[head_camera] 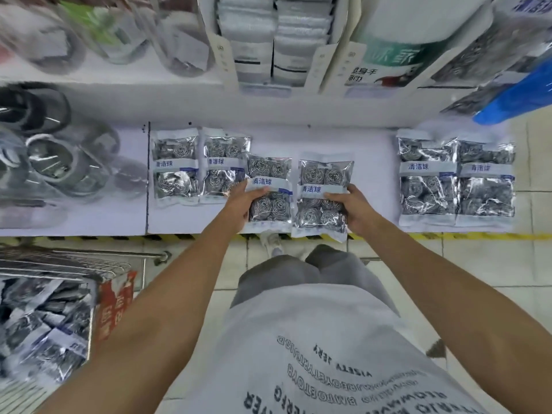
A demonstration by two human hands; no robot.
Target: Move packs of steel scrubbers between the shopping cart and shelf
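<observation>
Silver scrubber packs (270, 192) (blue labels).

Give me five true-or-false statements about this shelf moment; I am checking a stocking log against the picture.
1. Each hand holds one pack of steel scrubbers. True: the left hand grips the left held pack, the right hand grips the right held pack.
2. The shopping cart is empty. False: the shopping cart holds a heap of packs.
3. Two packs lie on the shelf left of the held ones. True: the two left packs lie side by side on the shelf.
4. No packs lie at the shelf's right end. False: the two right packs lie there.
5. The cart stands on the person's right. False: it is on their left.
</observation>
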